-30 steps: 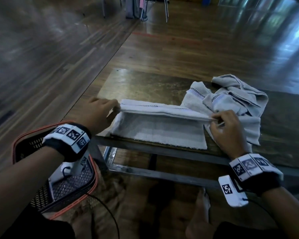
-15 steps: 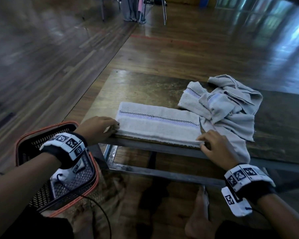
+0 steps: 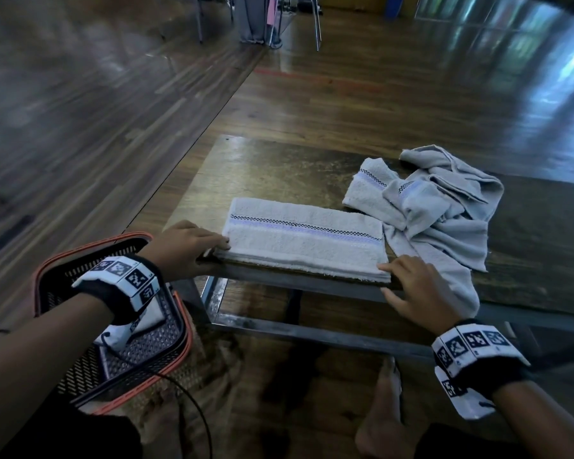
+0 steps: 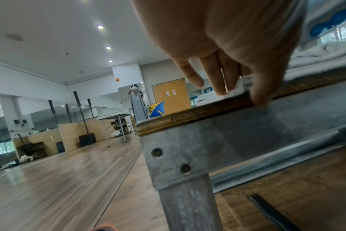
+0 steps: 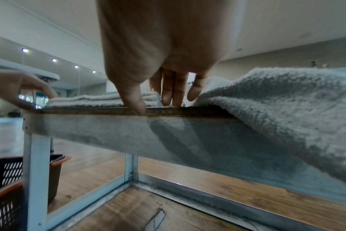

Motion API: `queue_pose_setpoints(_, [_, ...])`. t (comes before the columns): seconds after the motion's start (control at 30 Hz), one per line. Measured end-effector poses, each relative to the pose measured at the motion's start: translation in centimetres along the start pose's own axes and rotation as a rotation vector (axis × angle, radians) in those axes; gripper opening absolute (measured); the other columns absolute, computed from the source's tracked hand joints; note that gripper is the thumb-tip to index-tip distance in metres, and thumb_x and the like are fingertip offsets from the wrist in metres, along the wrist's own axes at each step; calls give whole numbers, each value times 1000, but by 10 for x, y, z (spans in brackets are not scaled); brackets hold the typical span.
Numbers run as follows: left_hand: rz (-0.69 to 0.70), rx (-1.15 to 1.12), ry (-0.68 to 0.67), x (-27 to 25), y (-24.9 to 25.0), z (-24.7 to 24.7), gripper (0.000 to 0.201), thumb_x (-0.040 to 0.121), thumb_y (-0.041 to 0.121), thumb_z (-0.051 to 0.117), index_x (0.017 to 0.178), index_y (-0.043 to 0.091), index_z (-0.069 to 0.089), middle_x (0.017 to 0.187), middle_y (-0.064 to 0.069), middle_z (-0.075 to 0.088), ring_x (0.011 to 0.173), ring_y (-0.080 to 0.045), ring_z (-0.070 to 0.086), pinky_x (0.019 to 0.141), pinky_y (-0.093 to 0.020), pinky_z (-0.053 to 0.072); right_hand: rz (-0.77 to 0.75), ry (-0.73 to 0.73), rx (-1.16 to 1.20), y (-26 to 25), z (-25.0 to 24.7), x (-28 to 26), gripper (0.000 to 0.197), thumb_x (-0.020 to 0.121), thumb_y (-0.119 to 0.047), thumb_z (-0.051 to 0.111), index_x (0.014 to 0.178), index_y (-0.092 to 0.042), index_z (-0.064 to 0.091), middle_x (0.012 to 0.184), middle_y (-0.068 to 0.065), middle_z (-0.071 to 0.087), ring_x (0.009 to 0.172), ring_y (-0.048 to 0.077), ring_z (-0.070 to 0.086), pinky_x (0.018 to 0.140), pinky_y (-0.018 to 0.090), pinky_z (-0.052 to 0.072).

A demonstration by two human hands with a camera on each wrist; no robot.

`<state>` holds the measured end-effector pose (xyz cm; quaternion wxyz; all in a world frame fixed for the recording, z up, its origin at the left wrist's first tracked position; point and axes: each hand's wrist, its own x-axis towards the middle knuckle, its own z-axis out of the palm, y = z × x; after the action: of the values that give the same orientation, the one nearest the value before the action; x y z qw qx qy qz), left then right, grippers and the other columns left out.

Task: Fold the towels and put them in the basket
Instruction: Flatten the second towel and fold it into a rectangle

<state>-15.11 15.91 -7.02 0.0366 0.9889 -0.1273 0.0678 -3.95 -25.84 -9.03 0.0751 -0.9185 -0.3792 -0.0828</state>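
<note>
A white folded towel (image 3: 305, 240) with a checked stripe lies along the near edge of the low table (image 3: 279, 173). My left hand (image 3: 216, 248) rests at its left end, straight fingers (image 4: 221, 87) touching the towel's corner (image 4: 240, 87) and the thumb on the table edge. My right hand (image 3: 388, 276) rests at the right end, fingers (image 5: 174, 96) straight on the tabletop beside the folded towel (image 5: 101, 99). Neither hand grips anything. A crumpled heap of grey towels (image 3: 444, 207) lies to the right. The black basket (image 3: 80, 369) with an orange rim stands on the floor at lower left.
One towel of the heap (image 5: 277, 109) hangs over the table's near edge, close to my right wrist. The table has a metal frame and legs (image 4: 188, 203). My bare foot (image 3: 381, 422) is on the wooden floor below. Chairs stand far behind.
Both hands brought the towel's far edge over toward me and laid it down, halving the towel. They have let go and now rest at its two ends.
</note>
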Motion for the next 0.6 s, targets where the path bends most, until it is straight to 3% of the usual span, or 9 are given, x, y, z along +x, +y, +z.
queue_pose_setpoints(0.1, [46,7,44,-2,4,2,35,70,19,80,104,17,70,104,-1,72,88,-18,69,83,-36,47,5,-22,-16,-1,1,-1,42,72,-13,75,111,-10,62,102,8,62,91,27,60,75,41,51])
queue_pose_setpoints(0.2, [-40,-136,85,-1,9,0,22,76,17,75,98,19,71,97,2,73,86,-18,68,80,-34,49,-2,12,64,-2,1,-1,31,73,-5,73,102,-9,64,96,7,63,89,26,59,76,39,50])
queue_pose_setpoints(0.27, [-166,-306,90,0,8,-2,17,77,19,73,93,24,71,88,11,70,81,-10,66,74,-20,48,26,52,204,-3,-3,-1,24,75,-2,71,97,-9,65,91,6,61,87,23,57,78,28,45])
queue_pose_setpoints(0.33, [-262,-455,108,1,8,-6,15,75,18,76,87,26,69,80,22,64,75,4,61,71,-3,39,125,130,393,-3,-9,1,21,76,-1,71,94,-10,65,89,3,56,87,19,52,80,15,38])
queue_pose_setpoints(0.37, [-295,-546,118,2,8,-11,16,74,15,76,84,24,68,78,24,64,75,7,60,72,-1,38,199,154,502,-3,-15,3,20,77,-1,71,92,-12,64,90,2,55,88,19,52,81,15,39])
queue_pose_setpoints(0.43, [-329,-793,129,5,7,-25,19,75,6,74,79,22,66,76,14,66,72,3,60,71,-7,42,342,156,764,0,-29,7,19,80,-3,67,88,-19,64,89,2,59,86,22,57,76,25,49])
queue_pose_setpoints(0.5, [-355,-1032,150,8,7,-41,17,76,4,71,76,21,65,78,3,67,71,-5,61,69,-19,47,381,154,963,1,-44,9,24,84,-3,61,83,-27,66,81,-2,64,76,15,61,66,20,51])
queue_pose_setpoints(0.57, [-338,-1233,157,8,8,-56,6,71,20,73,76,20,71,80,5,70,75,-4,64,68,-16,51,355,159,1145,0,-59,13,32,86,1,55,83,-27,70,79,-7,70,75,5,64,66,12,50])
queue_pose_setpoints(0.6, [-319,-1293,142,7,5,-59,14,67,28,76,78,20,73,81,6,72,78,-4,66,68,-14,51,353,153,1207,1,-64,14,35,86,2,53,83,-27,71,80,-9,72,77,1,65,66,10,50])
